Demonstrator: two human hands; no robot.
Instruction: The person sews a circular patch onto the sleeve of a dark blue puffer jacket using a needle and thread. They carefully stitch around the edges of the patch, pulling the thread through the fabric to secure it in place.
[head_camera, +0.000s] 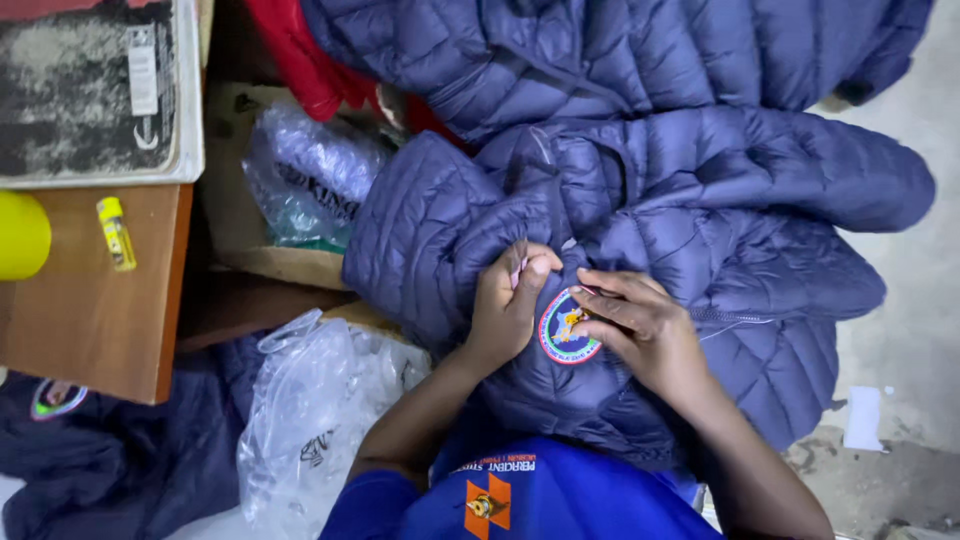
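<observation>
**Pressing a round badge onto a navy quilted jacket**

Bunching the navy quilted jacket (640, 210) across the lap, spread from mid-frame out to the right over a pale floor (900, 330). Gripping a fold of the fabric with the left hand (510, 300), fingers curled together and clamped on the cloth just above and left of the round embroidered badge (566, 328). Resting the right hand (640, 325) on the badge's right edge, fingers extended, close together and flat against the jacket, fingertips touching the badge rim. Sitting between the two hands, on the jacket's front, beside a zip line running off to the right.

Lying behind, at the top: a second navy jacket (600, 50) with a red garment (310, 60) at its left. Crumpled below left of the arms: a clear plastic bag (310, 410). Further left: a wooden table (90, 310) bearing a small yellow tube (117, 233) and the edge of a yellow round object (20, 235). Tucked under the table, bottom left: a dark garment (90, 450) with a similar badge.
</observation>
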